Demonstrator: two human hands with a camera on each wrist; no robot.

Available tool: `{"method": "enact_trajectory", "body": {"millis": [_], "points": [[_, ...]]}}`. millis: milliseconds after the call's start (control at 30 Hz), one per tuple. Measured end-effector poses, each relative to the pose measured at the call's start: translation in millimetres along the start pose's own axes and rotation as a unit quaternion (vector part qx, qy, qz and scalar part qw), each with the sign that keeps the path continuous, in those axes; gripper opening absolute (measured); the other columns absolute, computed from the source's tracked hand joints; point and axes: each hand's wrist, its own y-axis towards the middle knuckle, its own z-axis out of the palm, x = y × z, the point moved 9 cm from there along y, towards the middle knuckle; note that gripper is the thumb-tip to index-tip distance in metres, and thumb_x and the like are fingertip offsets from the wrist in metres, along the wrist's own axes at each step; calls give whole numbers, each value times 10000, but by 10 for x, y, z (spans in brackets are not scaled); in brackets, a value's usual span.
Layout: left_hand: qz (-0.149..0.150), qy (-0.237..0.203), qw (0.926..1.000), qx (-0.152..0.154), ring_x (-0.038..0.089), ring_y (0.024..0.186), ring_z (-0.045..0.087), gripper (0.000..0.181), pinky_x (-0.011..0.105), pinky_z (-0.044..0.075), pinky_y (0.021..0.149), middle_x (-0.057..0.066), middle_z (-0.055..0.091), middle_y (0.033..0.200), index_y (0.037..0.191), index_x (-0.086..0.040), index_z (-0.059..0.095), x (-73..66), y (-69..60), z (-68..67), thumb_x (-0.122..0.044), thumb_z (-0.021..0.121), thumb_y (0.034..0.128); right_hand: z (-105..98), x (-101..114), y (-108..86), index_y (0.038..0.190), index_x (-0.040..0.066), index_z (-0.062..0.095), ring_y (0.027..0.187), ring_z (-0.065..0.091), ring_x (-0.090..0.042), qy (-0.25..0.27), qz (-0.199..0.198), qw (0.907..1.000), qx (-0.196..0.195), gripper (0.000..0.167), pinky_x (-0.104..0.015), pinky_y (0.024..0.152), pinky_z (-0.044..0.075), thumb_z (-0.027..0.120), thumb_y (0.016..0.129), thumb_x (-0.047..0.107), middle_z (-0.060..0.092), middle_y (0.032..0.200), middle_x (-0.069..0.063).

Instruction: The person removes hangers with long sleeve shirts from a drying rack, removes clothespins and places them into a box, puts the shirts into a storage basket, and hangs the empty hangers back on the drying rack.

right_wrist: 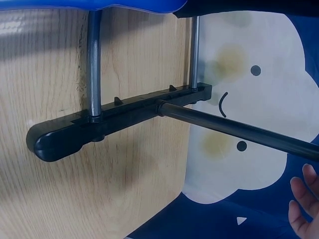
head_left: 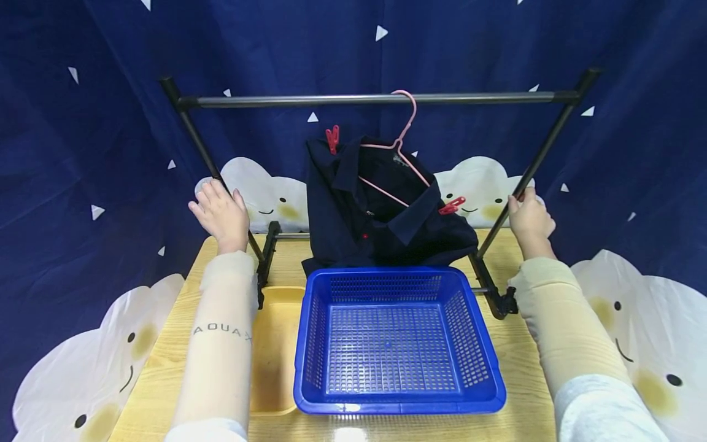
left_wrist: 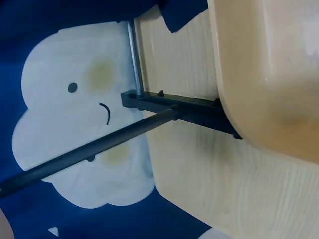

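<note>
clothes rack (head_left: 320, 101), head view: at the far edge of the tabletop (head_left: 521, 374), left grip (head_left: 222, 215) and right grip (head_left: 531, 220) apart beside it; a bump could slide its tilted hanger (head_left: 398, 145). left wrist: moving the bin (left_wrist: 264, 89) could snag the foot (left_wrist: 199, 112). right wrist: loose fingers (right_wrist: 302, 193) might miss a tipping pole (right_wrist: 239, 131).

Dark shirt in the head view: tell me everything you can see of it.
The dark shirt is very dark navy, looks like cloth, and has a fold-down collar spread open, with small lettering inside the neck and a tiny red dot on its front. It hangs lopsided from a pink hanger hooked over the rack crossbar, its picture-right side drooping lower. A red clip sits at each shoulder. The blue basket hides part of its bottom; whether they touch is unclear.
</note>
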Motion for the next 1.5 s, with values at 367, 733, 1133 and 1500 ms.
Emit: {"method": "enact_trajectory", "body": {"millis": [367, 733, 1133, 1500], "points": [[-490, 182, 9938, 976, 414, 1218, 268, 556, 558, 160, 988, 246, 314, 1293, 1312, 19, 330, 254, 25, 233, -392, 395, 943, -17, 37, -11, 1208, 79, 372, 1041, 474, -515, 8, -40, 9999, -116, 454, -610, 800, 347, 267, 961, 444, 497, 1181, -254], [-892, 129, 9849, 1477, 419, 1240, 240, 523, 552, 160, 987, 263, 300, 1319, 1336, -21, 324, 343, 24, 306, -390, 349, 965, -15, 100, -10, 1222, 71, 361, 1036, 478, -519, -88, -111, 9999, -75, 481, -608, 802, 352, 249, 959, 458, 498, 1196, -276], [-1098, -69, 9841, 1393, 403, 1215, 268, 469, 537, 188, 969, 246, 329, 1301, 1322, -52, 355, 353, 21, 328, -364, 358, 972, -51, 111, -23, 1165, 26, 393, 1050, 462, -482, -429, -318, 9978, -391, 441, -598, 823, 323, 279, 973, 405, 488, 1136, -273], [-1091, -98, 9840, 1408, 392, 1209, 277, 463, 524, 206, 955, 234, 325, 1311, 1326, -52, 356, 283, 14, 339, -358, 345, 978, -123, 80, -52, 1301, -17, 325, 1101, 330, -511, -996, -505, 9931, -351, 579, -602, 865, 244, 256, 964, 449, 345, 1215, -349]]}}
